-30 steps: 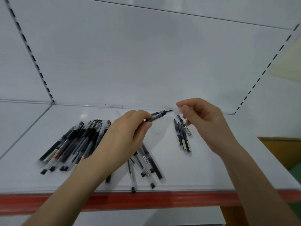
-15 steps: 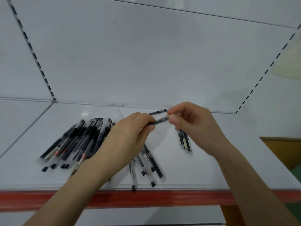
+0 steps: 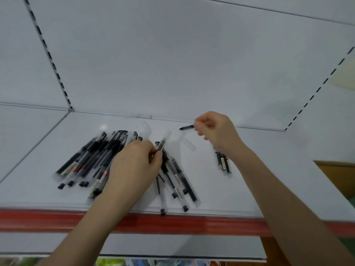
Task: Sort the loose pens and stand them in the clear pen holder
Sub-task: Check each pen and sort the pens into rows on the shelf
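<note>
Two hands: each has hold of one pen, well apart above the white shelf.
Left hand: fingers curled, thumb and fingertip pinching the left pen at its near end; the rest juts up and away to the right.
Right hand: fingers closed round the right pen; only the dark tip end shows, pointing left.
Axes: right pen lies roughly left-right and level; left pen slants away from the wrist, above the middle fan.
Key relation: small group lies just nearside of the right wrist, barrels running near-far. Right hand is the nearer one; its pen would need about a quarter turn to match.
Loose pens: big pile left of the left hand, partly under it; middle fan reaches the red shelf edge.
Clear pen holder: not made out. A clear strip sits at the back seam and faint clear shapes lie near it; possibly caps or sleeves, too washed out to say.
In the way: nothing between right hand and small group; the left forearm covers part of the big pile.
Stage, by my reading: sorting under way, no pens standing yet.
</note>
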Demonstrator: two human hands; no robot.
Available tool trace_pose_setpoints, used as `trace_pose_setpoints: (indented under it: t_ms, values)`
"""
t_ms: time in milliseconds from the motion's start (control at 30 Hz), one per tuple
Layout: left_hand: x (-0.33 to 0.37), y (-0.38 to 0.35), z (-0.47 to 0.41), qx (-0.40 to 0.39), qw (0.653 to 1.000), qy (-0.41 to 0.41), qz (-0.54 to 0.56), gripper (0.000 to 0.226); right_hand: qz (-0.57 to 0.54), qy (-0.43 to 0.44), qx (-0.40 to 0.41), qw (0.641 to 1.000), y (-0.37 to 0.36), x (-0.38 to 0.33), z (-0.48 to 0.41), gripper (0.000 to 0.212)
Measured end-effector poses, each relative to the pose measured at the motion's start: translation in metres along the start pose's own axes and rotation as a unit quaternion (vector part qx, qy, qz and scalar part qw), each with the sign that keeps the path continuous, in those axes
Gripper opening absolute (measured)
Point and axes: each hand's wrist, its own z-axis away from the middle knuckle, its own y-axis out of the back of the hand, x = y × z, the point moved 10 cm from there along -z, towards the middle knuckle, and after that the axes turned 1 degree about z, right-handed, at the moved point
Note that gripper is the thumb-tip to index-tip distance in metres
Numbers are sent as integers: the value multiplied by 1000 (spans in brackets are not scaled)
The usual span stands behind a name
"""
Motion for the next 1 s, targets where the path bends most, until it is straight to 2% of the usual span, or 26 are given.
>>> trace_pose_setpoints:
  t_ms: [133,233,367,600,700,800,1000]
  values:
    - [-16,-12,3,-53,992,39,-111,26,215,-39,-129,967,-48,27,-1,28]
    - [-19,-14,2,-62,986,46,-150,26,271,-41,-136,952,-56,26,-3,30]
    - [-20,-15,3,-76,984,43,-155,26,272,-44,-124,953,-55,31,-5,18]
    - [-8,-26,-3,-98,980,11,-176,33,153,-49,-24,987,-10,36,2,24]
    - [0,-34,-8,-114,977,-1,-180,32,134,-54,20,989,16,39,7,26]
    - [11,-41,-19,-110,978,-21,-177,30,128,-69,51,988,40,48,15,17]
    - [43,-82,-70,-131,975,-85,-160,25,119,-102,76,985,67,68,34,17]
